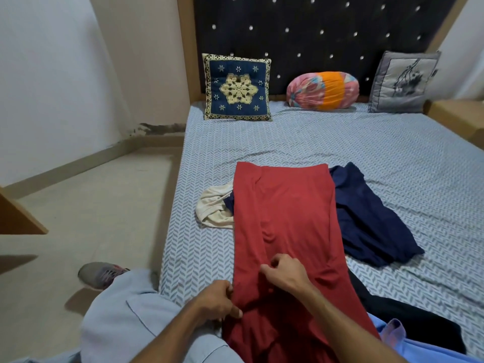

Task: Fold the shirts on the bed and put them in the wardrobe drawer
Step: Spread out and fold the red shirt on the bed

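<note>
The red shirt is half folded, stretched out from both hands — pinched by the left hand and right hand. Beyond them, a navy shirt and cream shirt are not yet folded.

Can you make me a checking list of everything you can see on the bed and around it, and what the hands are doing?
Surface: bed with a grey-and-white herringbone sheet, lightly wrinkled.
Job's things: long red shirt laid flat down the bed, sides folded in; crumpled navy blue shirt beside it, cream shirt bunched on its other side, black garment at the near edge.
Clutter: blue embroidered square cushion, pink-and-orange bolster, grey flower-print cushion, all against the headboard.
Grippers: left hand pinches the red shirt's near edge; right hand grips a fold in its middle.
Cables: nothing seen.
Surroundings: dark studded headboard, beige floor, white wall.
</note>
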